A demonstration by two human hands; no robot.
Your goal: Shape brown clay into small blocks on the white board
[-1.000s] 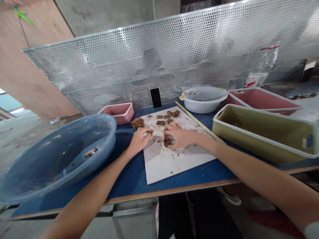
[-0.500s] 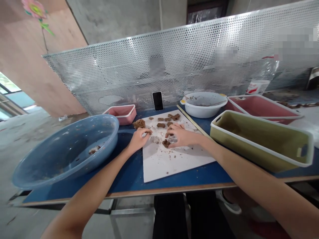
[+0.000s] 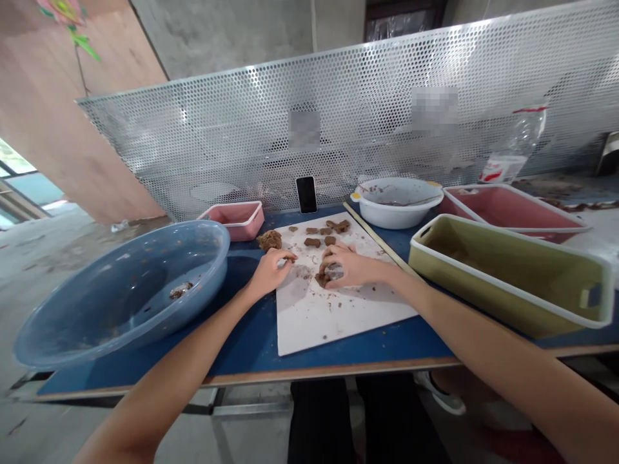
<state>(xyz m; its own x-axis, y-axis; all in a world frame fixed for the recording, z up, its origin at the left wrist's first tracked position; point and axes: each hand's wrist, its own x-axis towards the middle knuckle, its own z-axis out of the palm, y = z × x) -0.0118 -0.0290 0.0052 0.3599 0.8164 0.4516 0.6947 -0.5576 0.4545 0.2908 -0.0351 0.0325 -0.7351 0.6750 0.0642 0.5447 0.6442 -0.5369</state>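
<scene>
Brown and crumbly, the clay lump sat on the white board, cupped under the right hand, its curled fingers gripping it. The left hand, fingertips pinched together, touched the board's left edge.

Small, rough brown clay lump, crumbly at the edges, lying on the white board, half covered by curled fingers of the right hand.

Shiny perforated metal screen, matt blue tabletop, rough brown clay on a smooth white board, and a glossy translucent plastic basin.
</scene>
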